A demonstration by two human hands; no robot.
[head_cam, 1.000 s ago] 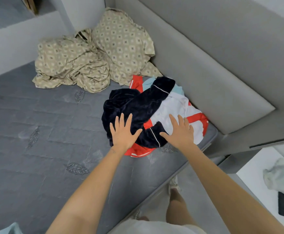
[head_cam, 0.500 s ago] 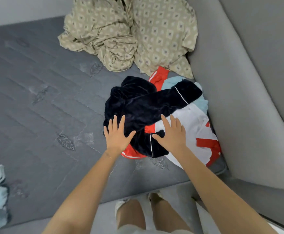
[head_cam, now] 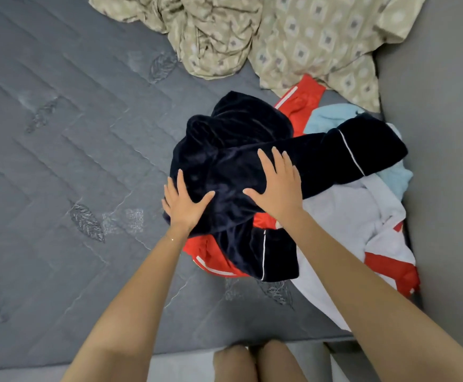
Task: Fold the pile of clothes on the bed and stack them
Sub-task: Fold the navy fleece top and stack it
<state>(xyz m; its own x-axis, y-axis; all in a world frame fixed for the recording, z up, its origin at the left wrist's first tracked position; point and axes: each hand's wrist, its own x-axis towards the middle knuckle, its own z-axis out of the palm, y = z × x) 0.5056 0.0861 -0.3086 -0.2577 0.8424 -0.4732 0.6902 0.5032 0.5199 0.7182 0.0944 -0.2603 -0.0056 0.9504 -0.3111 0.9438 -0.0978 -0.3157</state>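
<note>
A pile of clothes lies on the grey mattress (head_cam: 59, 161) near its right side. On top is a dark navy velvet garment (head_cam: 241, 150) with thin white piping. Under it are a red garment (head_cam: 213, 260) with white stripes, a white garment (head_cam: 357, 216) with red panels and a light blue one (head_cam: 332, 117). My left hand (head_cam: 184, 204) rests flat on the navy garment's left edge, fingers spread. My right hand (head_cam: 277, 186) lies flat on the middle of the navy garment, fingers straight.
A crumpled beige patterned sheet (head_cam: 224, 31) and a matching pillow (head_cam: 324, 42) lie at the far edge of the mattress. A grey padded wall (head_cam: 445, 161) runs along the right. My bare legs (head_cam: 255, 362) stand at the near bed edge.
I have leaned closer over the bed, so the pile sits larger in view. Both hands have slid further up onto the navy garment, the right one off the white garment.
</note>
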